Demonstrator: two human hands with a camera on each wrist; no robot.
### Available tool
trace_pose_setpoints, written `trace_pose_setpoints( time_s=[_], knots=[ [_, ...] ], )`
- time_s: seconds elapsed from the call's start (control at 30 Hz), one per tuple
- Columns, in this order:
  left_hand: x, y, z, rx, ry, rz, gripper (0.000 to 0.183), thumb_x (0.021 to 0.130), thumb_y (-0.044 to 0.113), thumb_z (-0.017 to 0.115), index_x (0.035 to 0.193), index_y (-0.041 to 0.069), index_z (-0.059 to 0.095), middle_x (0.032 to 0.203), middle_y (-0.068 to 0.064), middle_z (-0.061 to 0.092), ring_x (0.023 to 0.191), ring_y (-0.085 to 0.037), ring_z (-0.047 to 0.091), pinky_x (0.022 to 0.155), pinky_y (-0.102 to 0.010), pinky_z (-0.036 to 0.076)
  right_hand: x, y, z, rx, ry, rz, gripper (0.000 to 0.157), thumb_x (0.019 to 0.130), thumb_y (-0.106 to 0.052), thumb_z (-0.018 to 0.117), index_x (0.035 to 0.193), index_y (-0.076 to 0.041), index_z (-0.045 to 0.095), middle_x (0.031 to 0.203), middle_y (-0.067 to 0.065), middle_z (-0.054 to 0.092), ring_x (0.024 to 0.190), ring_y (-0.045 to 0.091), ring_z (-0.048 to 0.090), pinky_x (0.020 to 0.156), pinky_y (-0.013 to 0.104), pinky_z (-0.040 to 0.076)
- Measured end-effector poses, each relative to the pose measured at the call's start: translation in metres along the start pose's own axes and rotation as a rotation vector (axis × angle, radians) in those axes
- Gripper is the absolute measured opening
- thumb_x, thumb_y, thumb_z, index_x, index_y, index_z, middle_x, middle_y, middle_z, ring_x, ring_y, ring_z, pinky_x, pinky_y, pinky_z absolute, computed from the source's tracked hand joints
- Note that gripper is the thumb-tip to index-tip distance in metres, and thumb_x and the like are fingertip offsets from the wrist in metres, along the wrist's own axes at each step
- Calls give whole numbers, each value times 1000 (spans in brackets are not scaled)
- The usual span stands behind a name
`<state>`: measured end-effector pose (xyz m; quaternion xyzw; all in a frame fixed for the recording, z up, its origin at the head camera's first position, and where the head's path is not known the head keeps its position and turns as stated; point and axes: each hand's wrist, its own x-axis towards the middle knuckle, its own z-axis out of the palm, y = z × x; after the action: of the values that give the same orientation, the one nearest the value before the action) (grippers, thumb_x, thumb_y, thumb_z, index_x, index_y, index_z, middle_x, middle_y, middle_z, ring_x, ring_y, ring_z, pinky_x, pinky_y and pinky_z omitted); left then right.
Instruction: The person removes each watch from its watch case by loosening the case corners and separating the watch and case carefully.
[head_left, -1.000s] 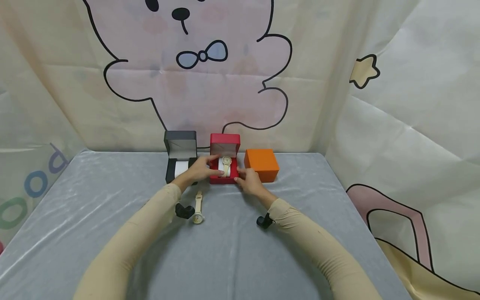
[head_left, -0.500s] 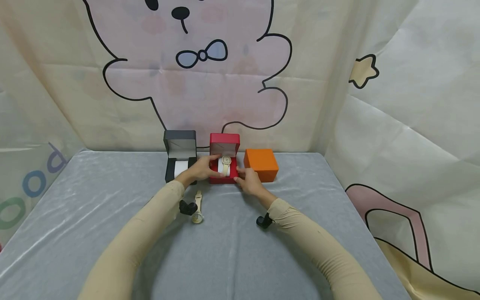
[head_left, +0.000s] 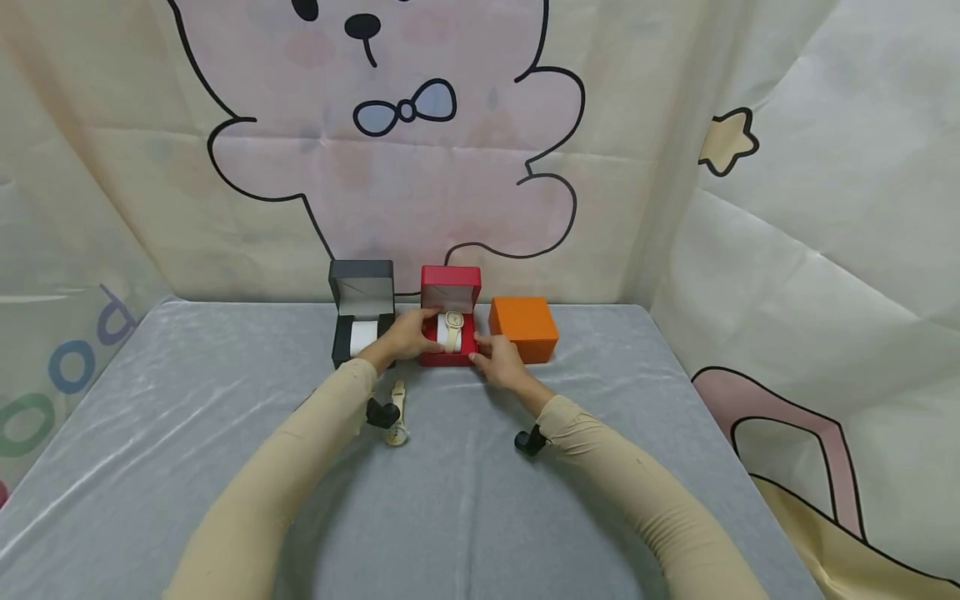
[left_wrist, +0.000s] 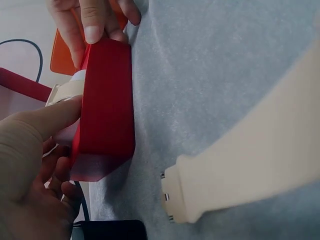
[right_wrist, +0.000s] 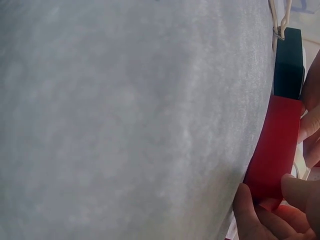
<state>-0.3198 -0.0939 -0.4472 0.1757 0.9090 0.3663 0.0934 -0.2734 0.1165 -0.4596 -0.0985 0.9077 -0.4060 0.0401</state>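
Observation:
An open red watch box [head_left: 450, 361] stands at the middle of the table's far side, lid raised. In it a cream-strapped wristwatch [head_left: 453, 320] sits around a white cushion. My left hand [head_left: 407, 336] reaches in from the left, thumb and forefinger at either end of this watch. The left wrist view shows the thumb on it just behind the box's front wall, other fingers curled beside the box. My right hand [head_left: 501, 362] grips the box's right front corner, thumb on the front wall. A second cream watch [head_left: 397, 433] lies on the cloth below my left wrist.
Left of the red box, a black watch box [head_left: 342, 337] stands open with a white cushion [head_left: 363, 337] inside. A closed orange box [head_left: 522, 329] is close on the right. Grey cloth covers the table [head_left: 465, 500]; a printed curtain [head_left: 420, 192] hangs behind.
My left forearm and wrist have shifted slightly right, with the thumb drawing a little left along the watch. The right hand and the boxes stay where they were.

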Motion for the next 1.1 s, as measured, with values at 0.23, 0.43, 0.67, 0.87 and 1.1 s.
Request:
trace_pose_setpoints(
  time_s=[0.23, 0.43, 0.67, 0.87, 1.1],
  knots=[
    [3, 1, 0, 7, -19, 0, 84, 85, 12, 81, 155, -1, 36, 152, -24, 47, 140, -36, 46, 118, -48, 36, 1, -1, -1, 9, -6, 25, 49, 98, -9, 66, 144, 1, 51, 148, 12, 56, 98, 23, 67, 69, 24, 55],
    [4, 2, 0, 24, -33, 18, 84, 85, 10, 81, 154, -4, 36, 159, -25, 38, 148, -38, 36, 122, -49, 29, 1, 1, 0, -14, 2, 4, 48, 97, -8, 66, 142, 3, 53, 146, 13, 57, 99, 23, 68, 71, 26, 56],
    [6, 0, 0, 39, -38, 34, 82, 85, 11, 81, 153, -4, 38, 158, -26, 37, 147, -38, 36, 122, -50, 29, 1, 1, 0, -22, 8, -7, 48, 97, -9, 67, 142, 3, 53, 144, 14, 58, 93, 23, 68, 69, 26, 56],
    [8, -1, 1, 54, -41, 18, 81, 84, 12, 83, 152, -2, 41, 156, -25, 39, 145, -38, 38, 122, -50, 30, 1, 1, 1, -28, 14, -7, 47, 97, -8, 66, 141, 3, 54, 144, 14, 59, 100, 24, 67, 70, 26, 56],
    [5, 1, 0, 55, 0, 13, 75, 83, 12, 83, 148, -1, 48, 152, -23, 45, 141, -36, 43, 119, -51, 34, 1, 0, 0, -5, 6, 7, 47, 98, -8, 66, 142, 3, 53, 146, 13, 57, 90, 23, 67, 66, 25, 55]
  ],
)
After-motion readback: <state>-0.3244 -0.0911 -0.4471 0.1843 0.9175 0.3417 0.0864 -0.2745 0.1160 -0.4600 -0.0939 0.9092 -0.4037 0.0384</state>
